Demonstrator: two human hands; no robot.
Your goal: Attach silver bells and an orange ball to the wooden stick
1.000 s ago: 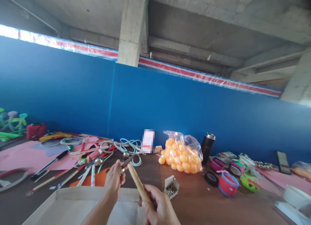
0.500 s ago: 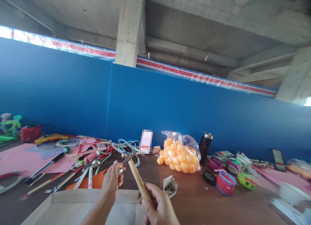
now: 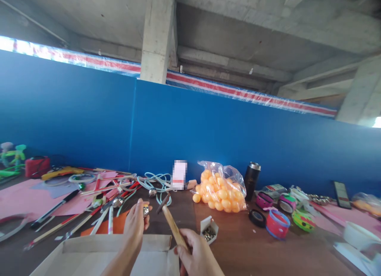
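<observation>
Gripping the hammer [image 3: 172, 226] in the right hand [image 3: 198, 250], pinching a metal ball [image 3: 145, 211] in the left hand [image 3: 133, 228], near the cardboard box [image 3: 151, 242]. Could rap fingertips with a stray swing, or lose the ball through a loose pinch. Now angled away from the ball, compared with half a second ago!

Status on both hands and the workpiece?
Left hand: holding shiny metal ball. Right hand: gripping hammer by wooden handle, head near ball. White box below hands; cords beyond.
</observation>
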